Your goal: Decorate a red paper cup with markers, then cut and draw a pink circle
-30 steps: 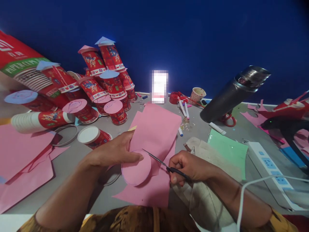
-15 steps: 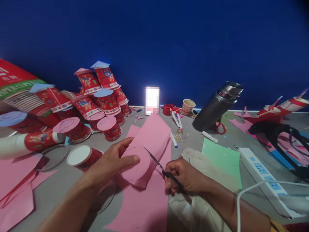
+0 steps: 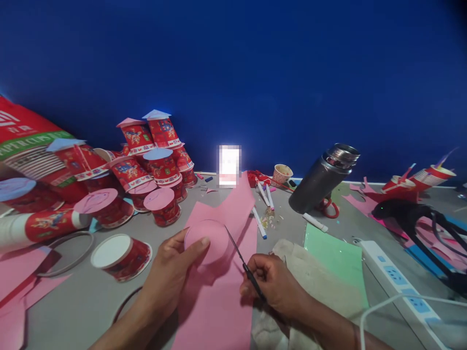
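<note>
My left hand (image 3: 175, 265) pinches a pink paper disc (image 3: 208, 243), thumb on top and fingers beneath. My right hand (image 3: 272, 284) is closed around the dark handles of a pair of scissors (image 3: 241, 255), and the blades point up and left at the disc's right edge. A strip of pink paper (image 3: 237, 206) extends away behind the disc; whether a join between them remains, I cannot tell. Below both hands lies a pink sheet (image 3: 219, 311) on the grey table. A red paper cup (image 3: 126, 257) lies tipped beside my left wrist.
Stacked red cups (image 3: 160, 165) with paper tops stand at left. Markers (image 3: 260, 223), a dark flask (image 3: 321, 182) and red-handled scissors (image 3: 331, 209) are at the back. On the right are a beige cloth (image 3: 306, 277), green paper (image 3: 335, 257) and a power strip (image 3: 397, 287).
The scissor blades have shifted along the disc's edge, and the pink strip has swung away from the disc, whose outline shows more fully. The whole scene sits slightly lower in view.
</note>
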Motion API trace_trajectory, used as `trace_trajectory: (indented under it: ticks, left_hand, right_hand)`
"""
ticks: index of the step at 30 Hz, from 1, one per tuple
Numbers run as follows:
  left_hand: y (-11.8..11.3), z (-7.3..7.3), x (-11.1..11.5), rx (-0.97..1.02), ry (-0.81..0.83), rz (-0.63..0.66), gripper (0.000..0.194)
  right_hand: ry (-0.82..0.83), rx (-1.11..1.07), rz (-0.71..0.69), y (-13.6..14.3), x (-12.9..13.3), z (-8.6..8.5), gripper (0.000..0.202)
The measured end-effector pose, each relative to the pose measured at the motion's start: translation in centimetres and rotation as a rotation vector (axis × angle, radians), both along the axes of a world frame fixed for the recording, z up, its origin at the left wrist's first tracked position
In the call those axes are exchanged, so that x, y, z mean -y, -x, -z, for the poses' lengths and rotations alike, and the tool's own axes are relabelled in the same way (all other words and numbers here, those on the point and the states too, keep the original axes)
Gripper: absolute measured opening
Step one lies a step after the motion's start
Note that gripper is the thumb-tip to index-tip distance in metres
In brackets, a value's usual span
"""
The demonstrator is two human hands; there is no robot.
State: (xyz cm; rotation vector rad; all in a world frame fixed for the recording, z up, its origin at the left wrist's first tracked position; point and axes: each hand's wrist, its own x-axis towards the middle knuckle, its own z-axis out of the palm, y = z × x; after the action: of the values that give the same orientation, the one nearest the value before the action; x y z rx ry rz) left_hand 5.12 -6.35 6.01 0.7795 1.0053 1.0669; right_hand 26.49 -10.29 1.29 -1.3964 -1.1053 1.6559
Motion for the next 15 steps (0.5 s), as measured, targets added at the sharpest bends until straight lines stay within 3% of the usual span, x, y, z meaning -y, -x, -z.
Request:
trace_trajectory:
  ticks: [4, 8, 15]
  left_hand:
    - [-0.51, -0.56, -0.15, 0.015, 0.003, -0.041, 0.052]
    - [-0.97, -0.82, -0.15, -0.038, 0.021, -0.093, 0.058]
    - [-0.79, -0.30, 0.03, -0.020, 0.018, -0.083, 0.040]
  right_hand:
    - [0.075, -0.156, -0.038, 0.54, 0.27, 0.15, 0.065]
    - [0.103, -0.175, -0.045, 0.96, 0.41, -0.14, 0.066]
    - [0.091, -0.141, -0.060, 0.86, 0.48, -0.38, 0.066]
